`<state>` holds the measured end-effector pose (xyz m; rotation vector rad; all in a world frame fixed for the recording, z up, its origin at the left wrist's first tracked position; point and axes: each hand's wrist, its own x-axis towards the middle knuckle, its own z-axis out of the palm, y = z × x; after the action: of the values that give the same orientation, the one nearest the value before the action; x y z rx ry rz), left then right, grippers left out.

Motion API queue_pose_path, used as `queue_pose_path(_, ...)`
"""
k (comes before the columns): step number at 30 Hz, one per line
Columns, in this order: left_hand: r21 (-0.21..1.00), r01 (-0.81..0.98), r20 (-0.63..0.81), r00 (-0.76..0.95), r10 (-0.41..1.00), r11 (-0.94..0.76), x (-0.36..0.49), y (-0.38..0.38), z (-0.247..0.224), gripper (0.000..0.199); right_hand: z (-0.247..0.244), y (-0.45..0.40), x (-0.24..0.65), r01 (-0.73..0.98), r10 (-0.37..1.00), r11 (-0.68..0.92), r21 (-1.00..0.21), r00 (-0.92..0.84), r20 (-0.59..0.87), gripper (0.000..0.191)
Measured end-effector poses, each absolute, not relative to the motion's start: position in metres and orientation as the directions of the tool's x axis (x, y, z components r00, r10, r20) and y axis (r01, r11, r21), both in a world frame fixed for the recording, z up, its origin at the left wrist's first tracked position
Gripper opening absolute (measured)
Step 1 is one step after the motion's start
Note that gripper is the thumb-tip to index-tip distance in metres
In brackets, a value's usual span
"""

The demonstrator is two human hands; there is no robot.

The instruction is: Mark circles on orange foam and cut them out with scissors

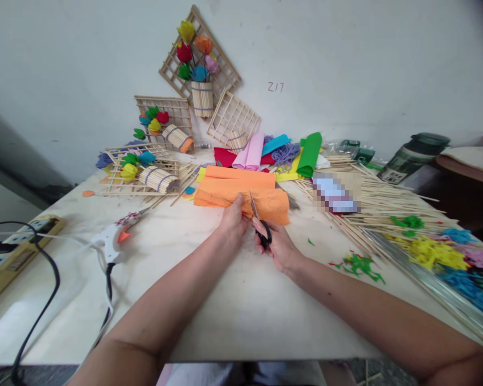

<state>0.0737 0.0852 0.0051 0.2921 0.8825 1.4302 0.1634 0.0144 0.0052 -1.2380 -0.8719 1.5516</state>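
Note:
A folded sheet of orange crepe paper (235, 185) spans the middle of the table in front of me. My left hand (234, 219) pinches its near edge, thumb on top. In my right hand (278, 244) is a pair of scissors (263, 234) with black handles, fingers closed round the loops. The blades point away from me and lie against the orange paper, just right of my left thumb. Faint curved outlines show on the paper right of the blades. Whether the blades have cut into it I cannot tell.
Left are a white glue gun (113, 242) and a power strip (20, 252) with trailing cables. Stick lattices with paper flowers (129, 172) stand behind. Coloured paper rolls (309, 154) lie at the back. To the right are wooden sticks (386, 187), paper scraps (360, 266) and a dark bottle (414, 155).

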Motion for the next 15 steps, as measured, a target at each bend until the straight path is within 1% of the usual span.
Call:
queue_pose_path(4,0.663,-0.721,-0.365,-0.077,0.928,0.201,0.0758,0.0831,0.0042,0.019,0.006,0.0145,0.1636,-0.23,0.956,-0.292,-0.928,-0.051,-0.289,0.046)
queue_pose_path(8,0.657,-0.73,-0.38,-0.105,0.919,0.188,0.0776,0.0813,0.0031,0.016,0.0068,0.0147,0.1638,-0.229,0.958,-0.286,-0.93,-0.047,-0.283,0.048)
queue_pose_path(12,0.675,-0.708,-0.387,-0.103,0.916,0.206,0.0773,0.0809,0.0018,0.018,0.0061,0.0149,0.1638,-0.237,0.959,-0.283,-0.93,-0.045,-0.281,0.047)
queue_pose_path(15,0.637,-0.734,-0.404,-0.061,0.913,0.233,0.0766,0.081,0.0018,0.018,0.0044,0.0151,0.164,-0.24,0.959,-0.283,-0.929,-0.046,-0.28,0.046)
